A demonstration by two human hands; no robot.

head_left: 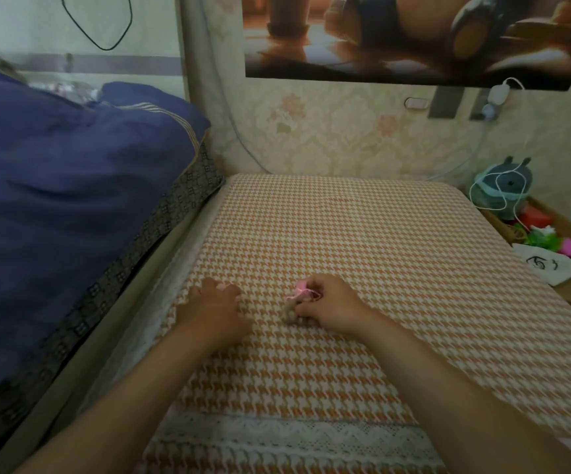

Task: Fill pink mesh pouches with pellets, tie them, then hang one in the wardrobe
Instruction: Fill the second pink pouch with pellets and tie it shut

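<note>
1. A pink mesh pouch is pinched in the curled fingers of the right hand, low over the houndstooth-covered worktop.
2. The left hand is laid on the cloth; something pink, possibly a second pouch, is touched by its fingertips; grip cannot be told.

Checked cloth lies open beyond both hands; blue bedding crowds left.

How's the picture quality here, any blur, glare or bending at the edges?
Head view: dim, soft indoor light, no glare; wide-angle bending curves the checked cover edges; both hands, left hand and right hand, look slightly soft, so the pink pouch shows little detail.
</note>
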